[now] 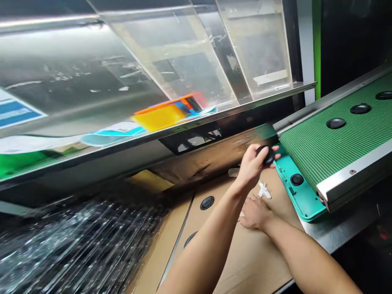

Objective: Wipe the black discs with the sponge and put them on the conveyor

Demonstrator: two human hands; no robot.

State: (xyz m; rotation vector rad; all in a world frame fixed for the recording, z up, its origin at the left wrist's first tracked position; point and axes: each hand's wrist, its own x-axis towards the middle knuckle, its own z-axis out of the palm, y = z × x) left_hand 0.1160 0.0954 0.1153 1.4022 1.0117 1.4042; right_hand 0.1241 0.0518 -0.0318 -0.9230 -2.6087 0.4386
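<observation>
My left hand [251, 165] is shut on a black round rubber grommet [266, 155], holding it beside the teal plastic end piece [295, 183] of a green mesh conveyor belt [330, 151]. My right hand [255, 213] lies open on a brown cardboard sheet [245, 249], holding nothing. A small white plastic part [264, 190] sits just above its fingers. Similar black rings are set in the belt [336, 123] and the teal piece [297, 179]. Two more black discs [207, 203] lie on the cardboard near my left forearm.
A steel rail [352, 179] edges the belt. Above my hands, a clear acrylic cover [183, 49] slopes over a steel-edged shelf holding yellow and orange packaging [159, 117]. A shiny, blurred stack of clear plastic [76, 245] fills the lower left.
</observation>
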